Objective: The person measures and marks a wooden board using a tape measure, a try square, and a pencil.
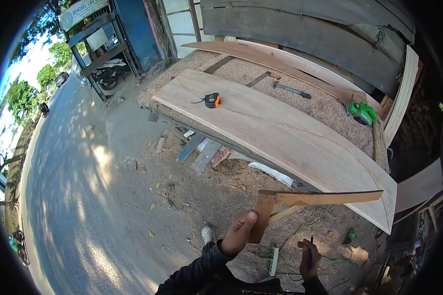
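My left hand (238, 233) is closed round the short leg of a wooden square (325, 197), whose long arm reaches right, over the near edge of a wide pale board (261, 132). Lower right, my right hand (309, 258) holds a dark pen (310, 250) pointing up, apart from the square. On the board's left part rests an orange and black tape measure (212, 100). A curved grain or line runs along the board.
Behind the board lie a hammer (292, 90), a green power tool (362, 113) and a long curved plank (261, 61) on sawdust. Scrap boards (205, 155) and a power strip (274, 261) with green cable are on the ground. A road (74, 196) runs at left.
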`<state>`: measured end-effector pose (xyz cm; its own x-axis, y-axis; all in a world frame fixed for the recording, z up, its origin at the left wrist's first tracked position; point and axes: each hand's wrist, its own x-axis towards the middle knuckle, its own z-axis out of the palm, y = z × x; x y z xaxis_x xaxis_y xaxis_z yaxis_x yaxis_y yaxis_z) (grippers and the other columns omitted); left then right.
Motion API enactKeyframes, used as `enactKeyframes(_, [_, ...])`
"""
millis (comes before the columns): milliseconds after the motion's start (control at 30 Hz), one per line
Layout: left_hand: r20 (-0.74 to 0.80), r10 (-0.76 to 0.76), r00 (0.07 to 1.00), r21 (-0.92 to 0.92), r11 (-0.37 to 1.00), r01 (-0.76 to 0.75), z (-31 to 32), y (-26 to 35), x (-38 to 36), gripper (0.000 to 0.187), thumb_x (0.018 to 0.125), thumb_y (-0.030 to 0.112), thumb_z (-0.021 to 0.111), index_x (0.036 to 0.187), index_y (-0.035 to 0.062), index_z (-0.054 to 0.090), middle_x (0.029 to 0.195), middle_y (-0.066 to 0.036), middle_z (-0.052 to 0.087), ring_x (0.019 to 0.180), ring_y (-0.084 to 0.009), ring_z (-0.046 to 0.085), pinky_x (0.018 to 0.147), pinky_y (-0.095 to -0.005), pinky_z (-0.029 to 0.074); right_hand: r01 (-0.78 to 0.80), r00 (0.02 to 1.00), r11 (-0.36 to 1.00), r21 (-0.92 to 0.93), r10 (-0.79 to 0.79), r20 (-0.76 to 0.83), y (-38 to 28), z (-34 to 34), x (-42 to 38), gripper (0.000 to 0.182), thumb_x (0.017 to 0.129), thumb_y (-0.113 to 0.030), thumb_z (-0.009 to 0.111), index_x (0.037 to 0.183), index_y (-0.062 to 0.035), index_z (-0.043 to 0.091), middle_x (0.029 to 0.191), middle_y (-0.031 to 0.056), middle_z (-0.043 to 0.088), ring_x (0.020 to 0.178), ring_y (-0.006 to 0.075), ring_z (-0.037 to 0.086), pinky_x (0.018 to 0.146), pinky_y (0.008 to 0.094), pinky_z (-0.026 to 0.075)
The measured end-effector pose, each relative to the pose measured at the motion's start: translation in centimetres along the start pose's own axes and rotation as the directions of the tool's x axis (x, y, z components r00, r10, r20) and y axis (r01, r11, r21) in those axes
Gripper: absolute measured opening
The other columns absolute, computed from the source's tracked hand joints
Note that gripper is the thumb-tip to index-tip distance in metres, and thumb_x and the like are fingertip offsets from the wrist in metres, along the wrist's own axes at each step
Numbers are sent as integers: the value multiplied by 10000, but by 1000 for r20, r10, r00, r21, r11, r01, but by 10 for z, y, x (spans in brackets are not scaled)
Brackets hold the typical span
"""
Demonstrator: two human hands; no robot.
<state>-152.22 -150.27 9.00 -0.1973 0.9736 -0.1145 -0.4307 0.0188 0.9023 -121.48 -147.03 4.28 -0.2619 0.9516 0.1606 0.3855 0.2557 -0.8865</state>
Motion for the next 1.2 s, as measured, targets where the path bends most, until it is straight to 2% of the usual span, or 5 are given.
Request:
enactKeyframes(167, [-148,-63,987,10,998,65,-99,76,23,499,1154,442,462,1025,42,731,842,50,623,773,-33,523,713,-253,453,62,984,998,-8,-60,168,-127,132,52,247,959,-60,713,1199,-1,708,1092,219,763,1015,345,761,867,404,602])
enactKeyframes(300, [-157,56,986,65,997,-46,-188,150,75,479,1162,410,456,1002,37,711,893,40,625,817,-41,521,744,-259,440,495,869,865,-83,-493,47,-208,190,140,253,929,-11,713,1181,-24,710,1161,208,758,1018,353,744,869,408,595])
enactKeyframes(533, [-297,366,882,21,926,-377,-240,228,219,402,1161,373,470,1094,26,662,950,10,650,858,-82,592,803,-277,497,358,929,916,-181,-370,-32,-223,238,238,293,922,-9,721,1215,-14,698,1187,214,751,1068,379,740,918,426,589])
enactKeyframes(900, [-316,39,948,-175,980,-99,-250,206,547,209,1131,209,507,1194,16,559,1057,-102,690,996,-264,735,925,-449,629,347,933,938,-1,-345,101,-226,320,425,339,928,-16,710,1266,-21,688,1179,229,737,1041,374,743,892,415,588])
enactKeyframes(1200, [-100,-146,984,272,948,169,-310,237,484,338,1084,215,618,1256,-74,646,1111,-145,737,995,-208,749,853,-382,652,286,942,950,-124,-256,217,-208,429,523,853,801,-179,863,1521,-2,441,1253,239,641,1166,410,611,996,487,511])
